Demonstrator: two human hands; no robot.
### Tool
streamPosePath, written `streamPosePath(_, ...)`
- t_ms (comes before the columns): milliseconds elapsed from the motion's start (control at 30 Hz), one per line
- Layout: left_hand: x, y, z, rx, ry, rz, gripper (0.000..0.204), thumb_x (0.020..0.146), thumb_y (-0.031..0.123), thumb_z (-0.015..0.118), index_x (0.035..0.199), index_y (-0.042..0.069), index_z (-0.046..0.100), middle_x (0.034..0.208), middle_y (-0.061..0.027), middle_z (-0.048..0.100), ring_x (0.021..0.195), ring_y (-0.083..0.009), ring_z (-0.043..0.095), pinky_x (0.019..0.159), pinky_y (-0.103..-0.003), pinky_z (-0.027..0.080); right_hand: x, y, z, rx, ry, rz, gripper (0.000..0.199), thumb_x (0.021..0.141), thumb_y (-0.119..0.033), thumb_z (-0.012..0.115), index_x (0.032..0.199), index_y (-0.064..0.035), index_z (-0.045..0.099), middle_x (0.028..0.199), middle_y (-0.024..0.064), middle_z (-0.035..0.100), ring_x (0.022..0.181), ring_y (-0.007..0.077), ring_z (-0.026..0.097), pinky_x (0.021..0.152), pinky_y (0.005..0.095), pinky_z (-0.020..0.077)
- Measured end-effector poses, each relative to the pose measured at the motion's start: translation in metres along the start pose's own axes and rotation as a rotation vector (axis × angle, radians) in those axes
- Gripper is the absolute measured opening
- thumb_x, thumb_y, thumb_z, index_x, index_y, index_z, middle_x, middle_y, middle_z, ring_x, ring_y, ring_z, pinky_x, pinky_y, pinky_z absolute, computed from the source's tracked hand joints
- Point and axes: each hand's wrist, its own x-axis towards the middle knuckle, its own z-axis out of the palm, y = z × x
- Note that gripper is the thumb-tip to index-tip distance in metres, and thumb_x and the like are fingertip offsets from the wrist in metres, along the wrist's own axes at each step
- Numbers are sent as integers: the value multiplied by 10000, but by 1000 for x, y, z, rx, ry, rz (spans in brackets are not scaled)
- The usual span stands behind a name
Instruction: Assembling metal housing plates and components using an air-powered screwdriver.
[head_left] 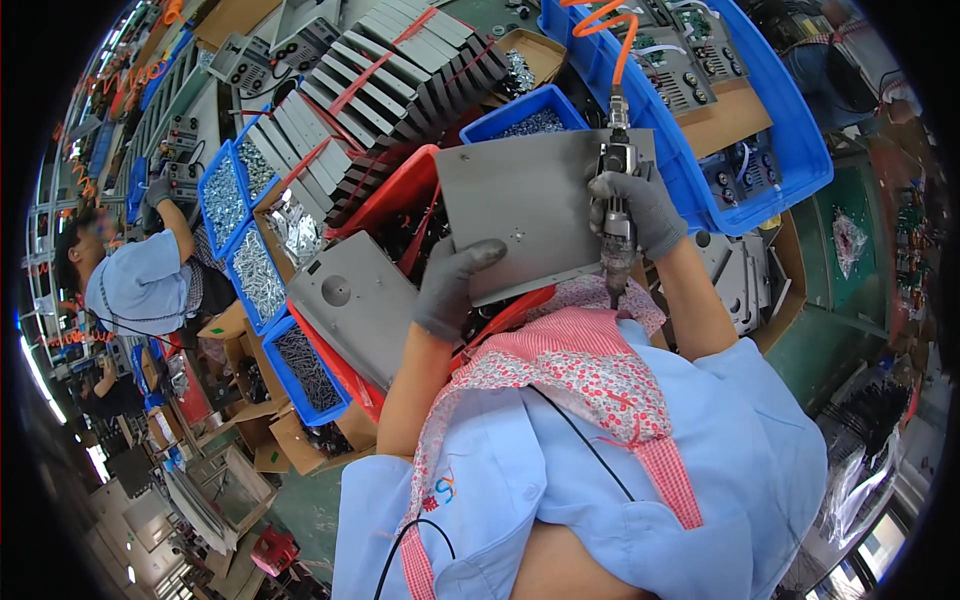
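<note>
Both of my hands wear dark grey gloves. My left hand grips the lower left edge of a flat grey metal panel, its thumb lying across the face. A pneumatic screwdriver is wrapped in my right hand; it points down in front of the panel's right side, and an orange coiled air hose rises from its top. Whether my right fingers also touch the panel, I cannot tell. Another grey panel with a round recess lies to the left, over a red bin.
Stacked grey metal panels tied with red straps stand beyond. Blue trays of screws and a tray of dark long parts line the left. A large blue crate holds assembled units at right. A co-worker sits far left.
</note>
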Motion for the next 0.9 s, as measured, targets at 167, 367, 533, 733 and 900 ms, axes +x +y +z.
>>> streamPosePath(167, 6, 8, -47, 14, 62, 247, 424, 738, 137, 651, 1132, -5, 582, 1065, -107, 627, 933, -186, 623, 823, -321, 506, -12, -39, -1, 132, -42, -278, 265, 766, -124, 606, 983, 19, 554, 866, 203, 646, 513, 210, 616, 461, 310, 507)
streamPosePath(367, -14, 39, -60, -379, 262, 346, 349, 816, 155, 608, 1114, -18, 552, 962, -134, 637, 814, -256, 664, 635, -360, 573, 10, -43, -28, 12, 240, -580, 166, 828, -127, 602, 946, -15, 570, 769, 140, 638, 532, 174, 615, 444, 268, 490)
streamPosePath(533, -26, 45, -40, -388, 264, 429, 367, 855, 206, 595, 1122, -39, 532, 943, -196, 628, 715, -297, 652, 543, -363, 552, 42, 9, -41, 86, 334, -648, 156, 775, 66, 588, 910, -6, 561, 730, 104, 621, 525, 140, 591, 413, 228, 427)
streamPosePath(733, -12, 19, -72, -618, 281, 338, 305, 850, 132, 599, 1109, -24, 556, 983, -173, 631, 788, -286, 652, 655, -402, 570, 68, 49, -40, 11, 312, -710, 175, 775, 58, 577, 939, 1, 563, 758, 118, 628, 550, 150, 599, 464, 247, 467)
streamPosePath(900, -10, 9, -80, -623, 273, 317, 215, 809, 18, 595, 1021, -16, 615, 1005, -136, 641, 912, -269, 651, 830, -448, 568, 84, 60, -28, -130, 323, -724, 218, 764, 77, 582, 966, -4, 567, 789, 116, 633, 586, 137, 606, 477, 242, 470)
